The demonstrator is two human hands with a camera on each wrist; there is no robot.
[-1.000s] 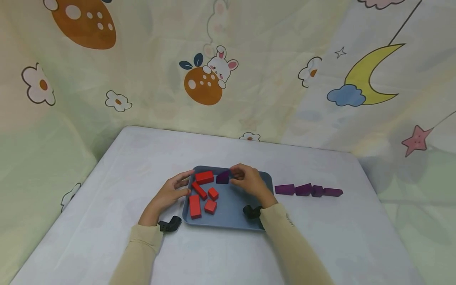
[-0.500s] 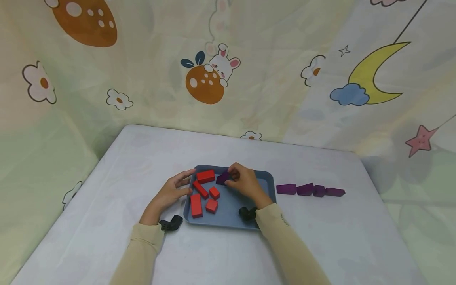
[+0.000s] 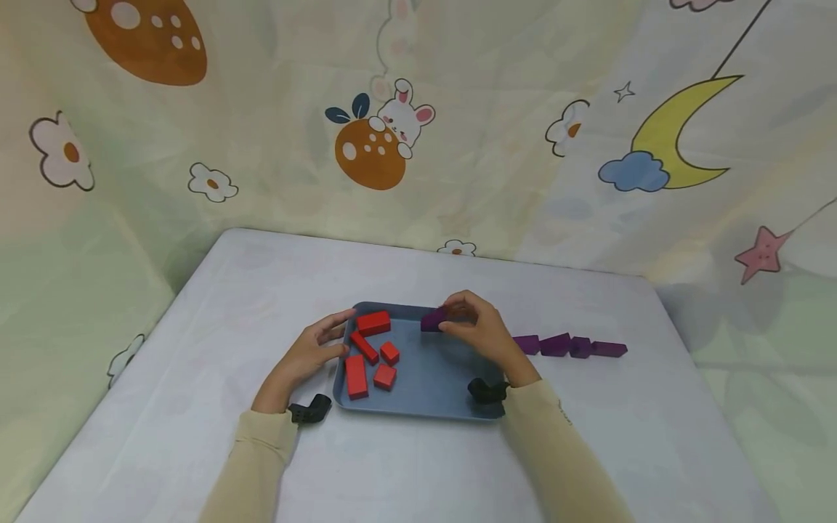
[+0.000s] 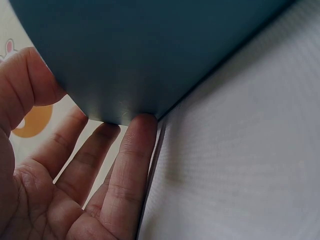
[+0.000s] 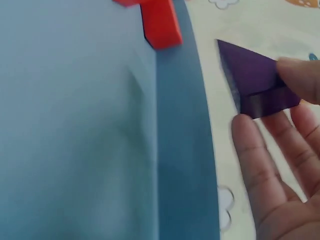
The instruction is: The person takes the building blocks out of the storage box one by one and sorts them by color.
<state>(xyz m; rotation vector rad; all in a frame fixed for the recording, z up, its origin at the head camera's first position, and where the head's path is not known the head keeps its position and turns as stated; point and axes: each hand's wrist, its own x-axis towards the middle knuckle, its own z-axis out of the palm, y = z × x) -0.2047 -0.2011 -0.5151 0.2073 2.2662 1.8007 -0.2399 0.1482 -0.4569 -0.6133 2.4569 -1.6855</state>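
Pinching right hand (image 3: 482,330): purple block (image 5: 255,75);
Left hand (image 3: 306,356): fingers spread, touching tray (image 3: 434,385);
Red blocks (image 3: 357,377): inside tray;
Purple row (image 3: 555,345): partly hand-hidden

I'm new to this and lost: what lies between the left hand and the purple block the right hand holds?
The head view shows red blocks there, then bare floor of the tray before the purple block.

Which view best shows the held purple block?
Right wrist: the purple block appears large, its slanted edge clear. The head view shows it small, partly behind the right hand; the left wrist view doesn't show it.
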